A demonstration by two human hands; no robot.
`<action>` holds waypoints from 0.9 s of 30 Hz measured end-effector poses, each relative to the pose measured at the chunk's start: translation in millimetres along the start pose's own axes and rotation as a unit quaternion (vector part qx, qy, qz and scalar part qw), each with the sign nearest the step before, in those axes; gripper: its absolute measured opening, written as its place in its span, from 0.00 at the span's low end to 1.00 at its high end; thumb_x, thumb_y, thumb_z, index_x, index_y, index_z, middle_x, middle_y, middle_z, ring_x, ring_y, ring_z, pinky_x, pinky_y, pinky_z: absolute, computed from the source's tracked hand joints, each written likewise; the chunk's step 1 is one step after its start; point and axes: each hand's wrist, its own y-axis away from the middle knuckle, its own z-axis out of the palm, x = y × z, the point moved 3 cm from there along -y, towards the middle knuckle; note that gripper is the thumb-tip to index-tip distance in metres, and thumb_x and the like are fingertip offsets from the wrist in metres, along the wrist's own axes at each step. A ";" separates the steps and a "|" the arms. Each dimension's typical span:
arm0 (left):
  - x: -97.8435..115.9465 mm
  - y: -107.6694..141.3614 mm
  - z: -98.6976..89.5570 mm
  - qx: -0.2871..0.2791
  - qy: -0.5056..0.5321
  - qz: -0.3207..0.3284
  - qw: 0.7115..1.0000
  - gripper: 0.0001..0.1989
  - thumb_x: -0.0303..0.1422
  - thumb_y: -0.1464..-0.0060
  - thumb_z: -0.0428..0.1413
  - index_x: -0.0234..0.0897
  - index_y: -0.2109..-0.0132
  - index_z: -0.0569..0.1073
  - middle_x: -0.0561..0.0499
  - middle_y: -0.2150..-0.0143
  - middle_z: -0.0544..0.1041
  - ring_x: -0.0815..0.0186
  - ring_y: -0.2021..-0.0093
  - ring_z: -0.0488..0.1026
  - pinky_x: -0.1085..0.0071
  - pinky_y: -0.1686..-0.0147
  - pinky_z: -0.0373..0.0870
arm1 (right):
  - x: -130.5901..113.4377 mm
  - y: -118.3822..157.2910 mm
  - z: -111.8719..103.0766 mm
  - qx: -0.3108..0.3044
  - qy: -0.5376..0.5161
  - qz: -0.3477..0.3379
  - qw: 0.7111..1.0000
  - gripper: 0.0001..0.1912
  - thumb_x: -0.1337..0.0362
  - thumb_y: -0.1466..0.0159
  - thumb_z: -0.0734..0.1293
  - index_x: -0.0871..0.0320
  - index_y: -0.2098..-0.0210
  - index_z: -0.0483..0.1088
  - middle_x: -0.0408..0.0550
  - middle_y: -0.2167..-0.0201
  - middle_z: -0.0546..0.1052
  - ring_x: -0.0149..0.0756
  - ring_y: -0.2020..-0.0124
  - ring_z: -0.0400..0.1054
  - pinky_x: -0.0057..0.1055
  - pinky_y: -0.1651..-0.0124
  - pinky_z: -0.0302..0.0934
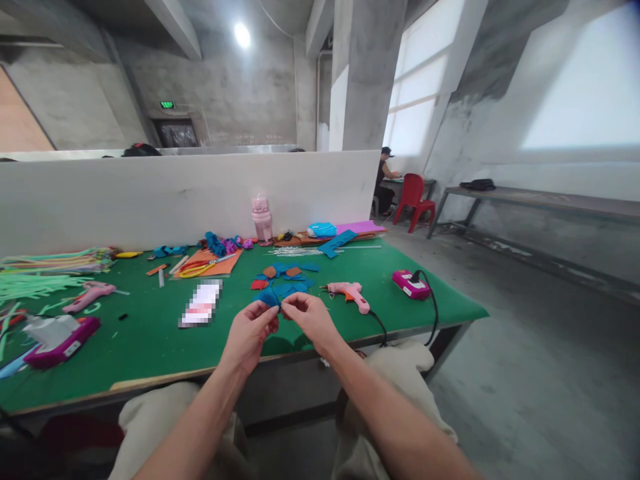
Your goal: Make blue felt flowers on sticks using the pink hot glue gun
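Between my two hands is a small blue petal-like piece (269,297), held just above the table's front edge. My left hand (253,327) is closed on it, thumb and fingers pinching its lower end. My right hand (306,315) pinches at the same end from the other side; whether a separate thin part sits in those fingertips is too small to tell. Just beyond my hands lie several loose blue pieces (295,288), with a red piece (259,285) and brown pieces (293,272) among them. A pink glue gun (353,293) rests to the right of my right hand.
On the green table (150,353) are yellow-handled scissors (197,269), a blurred white rectangle (201,303), a second pink glue gun (90,295), magenta power strips (411,285) and colourful strips (50,263). A pink bottle (261,220) stands by the white partition (190,193). A person (384,180) sits far right.
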 end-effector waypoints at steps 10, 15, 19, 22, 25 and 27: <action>-4.7 -4.9 -5.9 0.022 0.015 -0.054 0.998 0.12 0.30 0.63 0.63 0.33 0.73 0.67 0.56 0.78 0.68 0.75 0.79 0.64 0.77 0.79 0.59 | 6.3 -21.8 -141.1 0.222 0.322 0.032 0.920 0.14 0.58 0.44 0.60 0.60 0.64 0.67 0.48 0.68 0.73 0.33 0.67 0.67 0.28 0.63 0.58; -3.6 -7.9 -7.7 0.043 0.010 -0.054 0.998 0.13 0.30 0.65 0.63 0.32 0.72 0.67 0.55 0.77 0.68 0.75 0.79 0.64 0.77 0.80 0.60 | 22.3 -9.9 -205.9 0.245 0.455 0.129 0.847 0.17 0.55 0.45 0.59 0.62 0.65 0.67 0.52 0.67 0.74 0.37 0.66 0.67 0.28 0.64 0.56; -4.8 -8.2 -7.4 0.036 0.005 -0.052 0.998 0.13 0.30 0.65 0.63 0.32 0.73 0.67 0.56 0.78 0.67 0.75 0.79 0.64 0.77 0.80 0.60 | 37.9 -6.9 -197.5 0.175 0.471 0.178 0.846 0.21 0.47 0.50 0.63 0.61 0.73 0.68 0.50 0.75 0.75 0.36 0.72 0.67 0.27 0.72 0.53; -5.9 -7.8 -7.6 0.038 0.005 -0.052 0.998 0.13 0.31 0.65 0.63 0.32 0.73 0.67 0.57 0.78 0.67 0.75 0.80 0.64 0.77 0.80 0.60 | 43.0 -14.7 -180.6 0.119 0.476 0.191 0.850 0.21 0.47 0.49 0.62 0.60 0.75 0.69 0.47 0.82 0.73 0.34 0.78 0.66 0.26 0.74 0.51; -7.2 -8.1 -9.2 0.038 0.004 -0.051 0.998 0.13 0.31 0.65 0.63 0.32 0.73 0.67 0.57 0.79 0.66 0.75 0.80 0.64 0.77 0.80 0.60 | 43.7 -23.4 -169.1 0.077 0.472 0.196 0.856 0.16 0.52 0.48 0.63 0.60 0.76 0.69 0.44 0.89 0.70 0.32 0.83 0.64 0.27 0.75 0.50; -7.7 -8.4 -10.2 0.032 0.001 -0.047 0.998 0.13 0.31 0.64 0.63 0.32 0.73 0.66 0.57 0.78 0.66 0.75 0.79 0.64 0.77 0.80 0.59 | 44.1 -27.0 -165.7 0.065 0.464 0.192 0.862 0.13 0.55 0.48 0.64 0.60 0.77 0.69 0.44 0.90 0.69 0.33 0.83 0.64 0.27 0.76 0.50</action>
